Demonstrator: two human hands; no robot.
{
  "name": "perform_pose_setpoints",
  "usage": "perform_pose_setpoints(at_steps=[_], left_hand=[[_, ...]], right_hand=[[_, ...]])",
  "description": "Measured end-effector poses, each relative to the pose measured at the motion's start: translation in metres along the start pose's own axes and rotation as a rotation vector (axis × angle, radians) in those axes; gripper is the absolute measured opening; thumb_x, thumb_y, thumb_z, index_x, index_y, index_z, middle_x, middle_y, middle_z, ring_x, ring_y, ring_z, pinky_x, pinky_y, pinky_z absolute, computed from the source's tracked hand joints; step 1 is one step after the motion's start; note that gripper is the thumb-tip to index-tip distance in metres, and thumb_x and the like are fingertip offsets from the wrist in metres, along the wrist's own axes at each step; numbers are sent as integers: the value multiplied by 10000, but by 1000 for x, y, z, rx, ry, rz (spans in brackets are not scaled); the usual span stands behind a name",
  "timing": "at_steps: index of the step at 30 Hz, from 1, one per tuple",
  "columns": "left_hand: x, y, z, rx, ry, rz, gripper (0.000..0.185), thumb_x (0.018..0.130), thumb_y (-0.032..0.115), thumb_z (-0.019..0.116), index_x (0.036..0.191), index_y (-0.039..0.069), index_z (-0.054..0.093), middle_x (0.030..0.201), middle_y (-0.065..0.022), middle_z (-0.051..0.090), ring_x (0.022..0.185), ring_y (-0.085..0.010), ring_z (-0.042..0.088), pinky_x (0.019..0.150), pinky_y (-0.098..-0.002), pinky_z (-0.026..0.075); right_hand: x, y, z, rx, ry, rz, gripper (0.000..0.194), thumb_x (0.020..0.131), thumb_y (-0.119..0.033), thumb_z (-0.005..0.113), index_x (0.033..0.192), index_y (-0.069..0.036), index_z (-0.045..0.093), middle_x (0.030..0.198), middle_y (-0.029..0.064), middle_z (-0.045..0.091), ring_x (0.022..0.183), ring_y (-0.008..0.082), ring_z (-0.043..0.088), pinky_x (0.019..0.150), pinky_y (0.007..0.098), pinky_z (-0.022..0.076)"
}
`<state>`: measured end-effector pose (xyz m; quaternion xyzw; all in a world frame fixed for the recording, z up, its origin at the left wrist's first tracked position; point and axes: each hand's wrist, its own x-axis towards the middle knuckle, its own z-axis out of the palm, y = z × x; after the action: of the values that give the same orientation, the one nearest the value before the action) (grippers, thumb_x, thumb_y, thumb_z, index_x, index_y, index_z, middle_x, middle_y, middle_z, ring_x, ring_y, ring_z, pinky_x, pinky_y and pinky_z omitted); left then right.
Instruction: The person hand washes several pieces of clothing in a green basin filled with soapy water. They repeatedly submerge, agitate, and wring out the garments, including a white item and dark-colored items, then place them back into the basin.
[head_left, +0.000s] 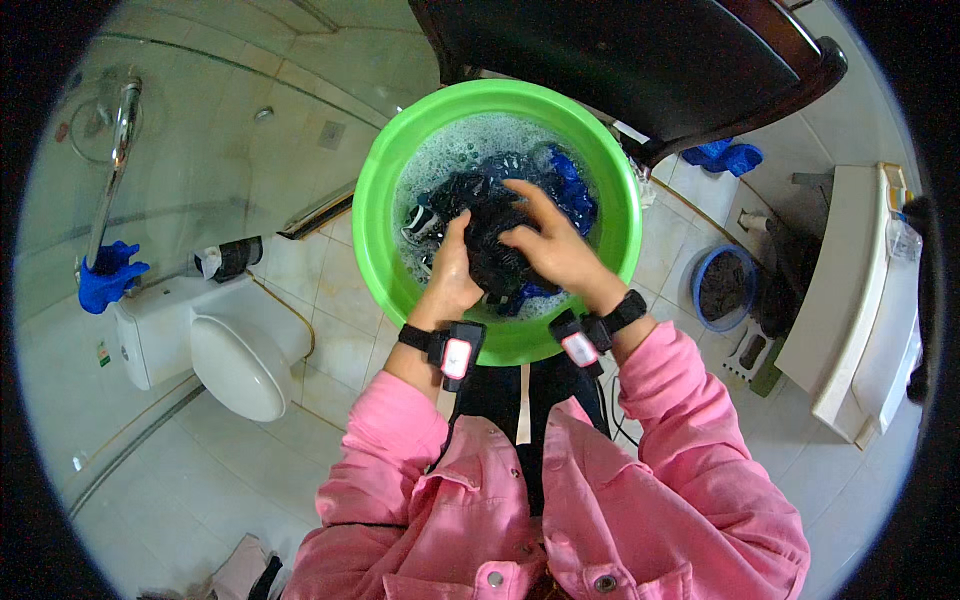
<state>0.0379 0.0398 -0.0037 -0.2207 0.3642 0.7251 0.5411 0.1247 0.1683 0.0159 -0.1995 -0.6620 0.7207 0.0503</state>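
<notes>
A wet black cloth (491, 259) is bunched between my two hands over a green plastic basin (373, 202). My left hand (454, 276) supports it from the left, thumb up, with the other fingers hidden beneath the fabric. From the right, my right hand (561, 247) curves over the same cloth, thumb and fingers bent onto it. Foamy water (480, 135) fills the basin around more dark laundry. Blue fabric (571, 187) lies at the right of the water, and a black-and-white piece (420, 222) shows at the left.
Beyond the basin stands a dark chair-like piece (585, 67). A white toilet (240, 367) is on the left, near a shower pipe (124, 135) with a blue glove (109, 277). At right are a small blue tub (697, 289), blue slippers (724, 157) and a white cabinet (840, 300).
</notes>
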Motion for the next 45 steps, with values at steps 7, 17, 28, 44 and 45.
perform_pose_setpoints(at_steps=[7, 17, 28, 44, 45], left_hand=[[-4, -40, 23, 682, 405, 10, 646, 885, 511, 375, 1333, 54, 284, 1353, -154, 324, 1223, -270, 327, 979, -460, 275], [-12, -41, 36, 920, 383, 115, 427, 921, 379, 394, 1134, 25, 503, 1109, -139, 524, 994, -222, 464, 869, -362, 355], [-18, -27, 38, 791, 196, 71, 466, 922, 411, 395, 949, -18, 575, 890, -56, 562, 787, -120, 469, 726, -293, 399], [-5, 0, -39, 1776, 262, 750, 659, 722, 34, 562, 1320, 73, 287, 1281, -228, 298, 1162, -381, 329, 983, -426, 300], [-1, -9, -38, 1932, 253, 619, 731, 726, 63, 596, 1357, 92, 229, 1342, -228, 238, 1199, -381, 296, 984, -446, 303]], right_hand=[[6, 22, 15, -519, 143, 128, 347, 871, -220, 486, 1089, 36, 400, 984, 287, 487, 869, 457, 512, 751, 460, 443], [-15, 13, 8, -418, 152, 164, 269, 876, -193, 483, 911, 65, 415, 843, 321, 535, 790, 466, 531, 666, 475, 431], [-19, 21, 0, -422, 159, -92, 259, 873, -158, 477, 1009, 53, 412, 860, 310, 531, 805, 465, 534, 666, 463, 446], [-14, 44, -13, -976, 0, 399, 672, 759, -372, 626, 1332, -209, 315, 1351, 172, 263, 1157, 394, 345, 878, 562, 365], [-9, 49, -5, -974, -46, 483, 656, 771, -380, 610, 1336, -233, 311, 1352, 156, 268, 1168, 402, 335, 879, 559, 368]])
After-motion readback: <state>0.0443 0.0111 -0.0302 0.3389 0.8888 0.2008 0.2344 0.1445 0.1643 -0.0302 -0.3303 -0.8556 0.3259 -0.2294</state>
